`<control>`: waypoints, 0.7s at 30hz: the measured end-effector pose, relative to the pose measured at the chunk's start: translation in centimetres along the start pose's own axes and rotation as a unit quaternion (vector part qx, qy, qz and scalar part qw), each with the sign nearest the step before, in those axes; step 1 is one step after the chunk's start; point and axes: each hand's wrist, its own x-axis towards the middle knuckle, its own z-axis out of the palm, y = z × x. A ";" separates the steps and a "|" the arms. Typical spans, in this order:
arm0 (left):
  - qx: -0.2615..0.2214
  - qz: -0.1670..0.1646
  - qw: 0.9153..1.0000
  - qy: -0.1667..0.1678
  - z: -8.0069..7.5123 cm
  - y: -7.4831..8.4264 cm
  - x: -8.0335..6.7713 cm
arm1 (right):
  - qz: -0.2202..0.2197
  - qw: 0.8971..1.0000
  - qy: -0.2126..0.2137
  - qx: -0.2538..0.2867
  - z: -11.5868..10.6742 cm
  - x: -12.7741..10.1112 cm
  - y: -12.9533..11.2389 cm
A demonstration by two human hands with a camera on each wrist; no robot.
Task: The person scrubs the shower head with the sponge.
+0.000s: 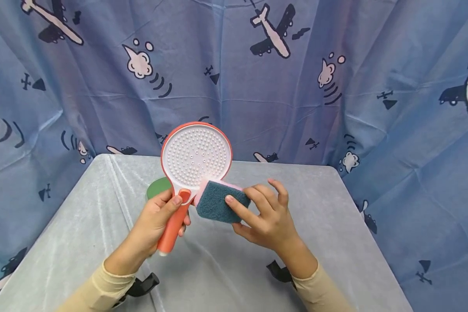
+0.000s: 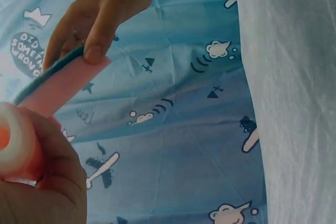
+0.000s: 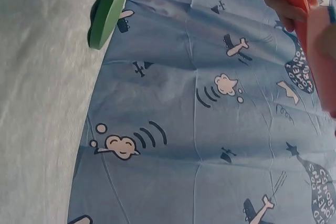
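Note:
My left hand [image 1: 156, 221] grips the orange handle of a shower head [image 1: 196, 151], thumb by the button below its round white nozzle face. The head is held upright above the table. In my right hand [image 1: 270, 216] is a sponge [image 1: 222, 201] with a dark green scouring side and a pink side, pinched between fingers and thumb. The sponge overlaps the lower right rim of the shower head, its pink side turned toward it. From the left wrist, the right hand [image 2: 105, 14] shows with its thumb on the pink side of the sponge [image 2: 68, 85].
A round green object [image 1: 158, 187] lies on the table behind the left hand; its edge also shows in the right wrist view. The table [image 1: 82, 216] has a pale grey cloth. A blue curtain [image 1: 226, 86] with airplane prints hangs around it.

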 end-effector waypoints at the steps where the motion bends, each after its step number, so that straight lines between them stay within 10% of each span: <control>1: 0.000 -0.001 1.000 -0.007 0.0 0.0 0.0 | 0.013 1.000 0.008 -0.005 -0.1 0.0 0.1; 8: 0.037 -0.007 0.997 -0.069 0.0 -0.2 0.4 | 0.166 0.984 0.066 -0.007 -0.6 0.1 0.6; 21: 0.125 0.014 0.992 0.023 0.0 -0.8 0.4 | 0.121 0.991 -0.014 0.058 0.7 -0.2 -1.7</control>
